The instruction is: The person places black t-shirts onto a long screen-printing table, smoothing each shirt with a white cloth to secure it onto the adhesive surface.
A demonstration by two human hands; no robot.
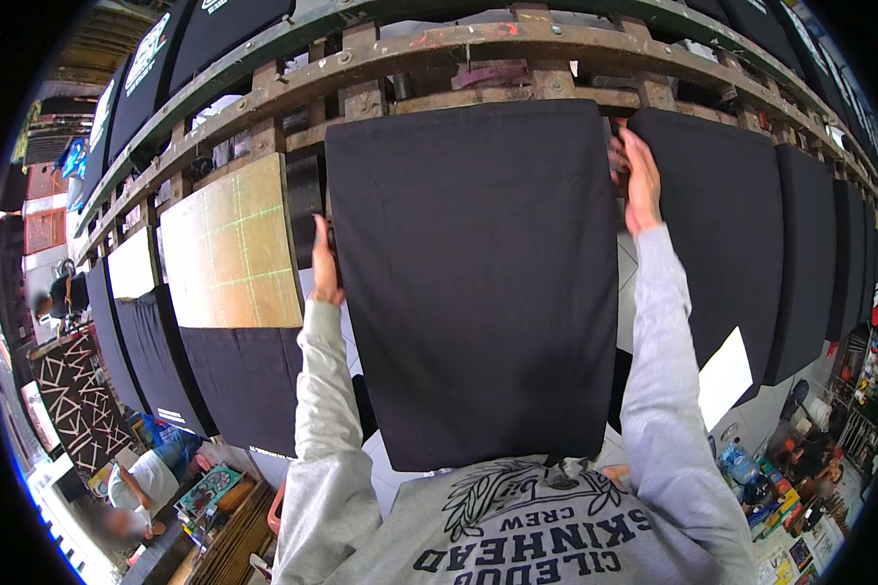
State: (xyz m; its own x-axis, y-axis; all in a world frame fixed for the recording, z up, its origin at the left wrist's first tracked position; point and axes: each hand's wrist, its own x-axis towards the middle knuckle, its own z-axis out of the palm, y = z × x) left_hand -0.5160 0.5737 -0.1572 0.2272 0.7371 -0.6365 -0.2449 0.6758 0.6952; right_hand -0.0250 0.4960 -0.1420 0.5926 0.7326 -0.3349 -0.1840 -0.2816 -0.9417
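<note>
Directly before me a black T-shirt [478, 283] is drawn smoothly over a flat board, which slopes from the rail down toward my chest. Its front looks plain, with slight creases near the top. My left hand [326, 265] lies along the left edge, thumb stretched upward; the other fingers are mostly hidden by the cloth. At the upper right edge is my right hand [642, 180], its fingers extended into the gap beside the neighbouring shirt-covered board [717, 234]. Some of its fingertips are blurred and in shadow against the cloth's side.
A long rusty metal rail [439, 51] runs behind the boards. To the left, a bare tan board [232, 249] with green lines has black cloth bunched at its lower end. A white sheet [727, 375] hangs at the right. People and clutter appear toward both rims.
</note>
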